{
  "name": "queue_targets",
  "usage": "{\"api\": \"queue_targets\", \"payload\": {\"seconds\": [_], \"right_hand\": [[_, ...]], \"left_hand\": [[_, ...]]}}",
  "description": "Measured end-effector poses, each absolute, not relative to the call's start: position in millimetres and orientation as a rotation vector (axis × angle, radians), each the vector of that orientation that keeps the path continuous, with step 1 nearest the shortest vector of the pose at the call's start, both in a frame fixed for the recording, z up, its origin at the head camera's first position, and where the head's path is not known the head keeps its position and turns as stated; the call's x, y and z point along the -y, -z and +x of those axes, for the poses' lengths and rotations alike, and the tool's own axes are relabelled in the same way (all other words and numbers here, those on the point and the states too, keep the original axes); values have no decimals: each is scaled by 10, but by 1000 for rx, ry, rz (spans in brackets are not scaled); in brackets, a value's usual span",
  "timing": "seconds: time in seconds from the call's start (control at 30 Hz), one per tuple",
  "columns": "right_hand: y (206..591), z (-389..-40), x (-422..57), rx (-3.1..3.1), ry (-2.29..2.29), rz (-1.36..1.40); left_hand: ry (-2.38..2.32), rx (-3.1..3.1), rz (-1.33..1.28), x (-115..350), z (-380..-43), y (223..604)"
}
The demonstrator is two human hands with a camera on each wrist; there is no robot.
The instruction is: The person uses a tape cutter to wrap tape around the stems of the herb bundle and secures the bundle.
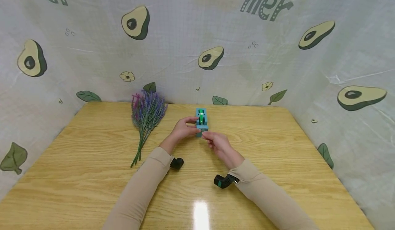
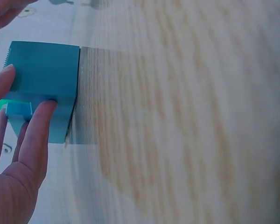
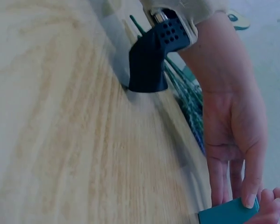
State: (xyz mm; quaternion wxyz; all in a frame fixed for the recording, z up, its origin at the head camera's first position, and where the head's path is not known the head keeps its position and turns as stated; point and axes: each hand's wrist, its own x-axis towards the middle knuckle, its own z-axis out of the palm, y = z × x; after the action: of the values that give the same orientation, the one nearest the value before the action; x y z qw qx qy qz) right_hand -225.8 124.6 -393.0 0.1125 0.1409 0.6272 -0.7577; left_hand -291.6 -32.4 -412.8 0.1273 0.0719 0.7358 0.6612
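Note:
A teal tape dispenser point(image 1: 202, 128) with a bright green roll point(image 1: 201, 116) stands towards the back of the table. My left hand point(image 1: 182, 129) grips its left side, thumb near the front and fingers further back. In the left wrist view the left hand point(image 2: 25, 163) holds the dispenser point(image 2: 44, 70) near its toothed edge. My right hand point(image 1: 218, 144) is at the dispenser's front end, thumb and forefinger pinched together at the tape's end. The strip itself is barely visible. The right hand's fingertips point(image 3: 268, 207) show beside the dispenser point(image 3: 228, 212) in the right wrist view.
A bunch of purple and pink lavender stems point(image 1: 145, 116) lies to the left on the wooden table point(image 1: 277, 154). Black wrist cameras point(image 1: 223, 181) hang below both sleeves. A curtain printed with avocados point(image 1: 172, 34) surrounds the table at the back and sides.

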Motion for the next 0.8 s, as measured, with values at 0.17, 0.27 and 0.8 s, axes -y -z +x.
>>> {"api": "queue_targets", "payload": {"seconds": [0.17,0.27,0.8], "right_hand": [[3947,-2204,-1271,-1734,2279,412],[3955,-2187,-1289,-1690,2293,417],[3969,-2046,-1296,-1775,2205,340]], "left_hand": [[-1908,-2171,223,323,-2922,4133],[-1908,-2174,231,322,-2924,4139],[-1906,-2151,215,323,-2896,4088]]}}
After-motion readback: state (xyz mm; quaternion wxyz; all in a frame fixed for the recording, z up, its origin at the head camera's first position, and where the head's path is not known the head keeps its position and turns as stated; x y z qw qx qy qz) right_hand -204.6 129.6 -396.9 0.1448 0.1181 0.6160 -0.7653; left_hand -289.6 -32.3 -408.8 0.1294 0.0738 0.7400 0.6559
